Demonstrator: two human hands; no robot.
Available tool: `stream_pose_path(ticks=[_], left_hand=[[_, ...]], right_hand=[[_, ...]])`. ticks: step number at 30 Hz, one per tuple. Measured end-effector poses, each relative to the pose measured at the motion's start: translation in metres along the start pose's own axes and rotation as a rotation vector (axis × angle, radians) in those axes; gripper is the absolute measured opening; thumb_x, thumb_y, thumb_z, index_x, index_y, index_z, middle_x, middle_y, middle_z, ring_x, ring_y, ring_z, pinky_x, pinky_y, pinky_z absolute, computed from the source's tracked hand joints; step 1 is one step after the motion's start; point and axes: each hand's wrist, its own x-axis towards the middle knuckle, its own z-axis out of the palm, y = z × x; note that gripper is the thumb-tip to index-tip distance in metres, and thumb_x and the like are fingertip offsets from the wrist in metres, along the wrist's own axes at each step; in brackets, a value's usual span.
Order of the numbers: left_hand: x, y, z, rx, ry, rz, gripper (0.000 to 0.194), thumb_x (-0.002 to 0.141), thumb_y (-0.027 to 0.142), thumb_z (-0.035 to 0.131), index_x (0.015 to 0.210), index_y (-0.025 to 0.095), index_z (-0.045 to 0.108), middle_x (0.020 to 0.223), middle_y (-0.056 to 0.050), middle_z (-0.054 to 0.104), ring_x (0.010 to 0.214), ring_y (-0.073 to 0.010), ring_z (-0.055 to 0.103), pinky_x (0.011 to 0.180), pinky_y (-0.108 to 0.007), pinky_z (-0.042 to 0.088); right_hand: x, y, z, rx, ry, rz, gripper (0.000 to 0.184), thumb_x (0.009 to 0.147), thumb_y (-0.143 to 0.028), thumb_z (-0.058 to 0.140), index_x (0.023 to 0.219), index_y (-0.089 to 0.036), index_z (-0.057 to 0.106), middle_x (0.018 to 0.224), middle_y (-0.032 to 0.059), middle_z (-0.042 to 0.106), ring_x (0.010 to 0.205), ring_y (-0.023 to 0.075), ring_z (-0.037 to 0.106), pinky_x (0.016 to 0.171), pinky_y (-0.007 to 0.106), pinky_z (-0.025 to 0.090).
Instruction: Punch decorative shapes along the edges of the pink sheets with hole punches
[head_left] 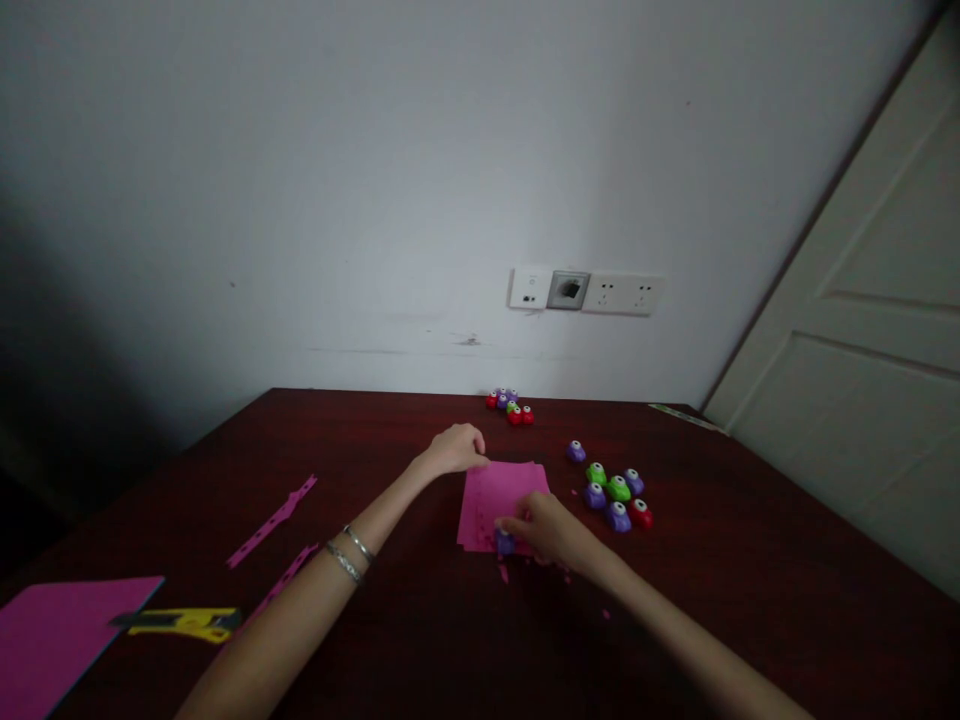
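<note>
A small stack of pink paper [501,490] lies on the dark red table in front of me. My left hand [454,450] is at its far left corner, fingers curled and closed on the paper's edge. Over the near edge, my right hand [546,527] grips a small purple paper punch [505,541] with its fingers bent round it. The punch sits at the paper's near edge; part of it is hidden by the fingers. Tiny pink cut-out bits [503,573] are scattered just below the paper.
Right of the paper stand several purple, green and red punches [618,489]; another group [513,408] is near the wall. Punched pink strips [274,522] lie left. A yellow utility knife [184,623] rests partly on a pink sheet [67,640]. Wall sockets [585,292] are behind.
</note>
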Motion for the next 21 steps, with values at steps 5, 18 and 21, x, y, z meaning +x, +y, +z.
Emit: stream_pose_path(ticks=[5, 18, 21], left_hand=[[-0.019, -0.01, 0.023, 0.133, -0.038, 0.224, 0.035, 0.073, 0.036, 0.057, 0.101, 0.017, 0.062, 0.117, -0.012, 0.053, 0.111, -0.026, 0.046, 0.088, -0.033, 0.039], [-0.033, -0.02, 0.039, 0.199, -0.451, 0.244, 0.081, 0.081, 0.059, 0.035, 0.141, 0.013, 0.008, 0.147, -0.01, 0.001, 0.133, -0.027, -0.007, 0.108, -0.042, 0.007], [-0.032, -0.023, 0.04, 0.194, -0.451, 0.253, 0.082, 0.08, 0.062, 0.035, 0.142, 0.015, 0.007, 0.147, -0.009, 0.0, 0.133, -0.0269, -0.007, 0.108, -0.042, 0.007]], right_hand=[[-0.016, -0.005, 0.01, -0.074, 0.174, -0.01, 0.042, 0.084, -0.048, 0.04, 0.067, -0.014, 0.058, 0.054, 0.0039, 0.059, 0.048, 0.0129, 0.056, 0.046, 0.021, 0.034], [-0.026, -0.016, 0.036, -0.45, 0.29, 0.025, 0.036, 0.086, -0.04, 0.038, 0.083, -0.015, 0.064, 0.078, 0.0118, 0.069, 0.072, 0.0234, 0.065, 0.058, 0.027, 0.04], [-0.027, -0.018, 0.036, -0.435, 0.277, 0.003, 0.034, 0.086, -0.037, 0.039, 0.083, -0.015, 0.064, 0.077, 0.0109, 0.069, 0.071, 0.0226, 0.065, 0.058, 0.027, 0.039]])
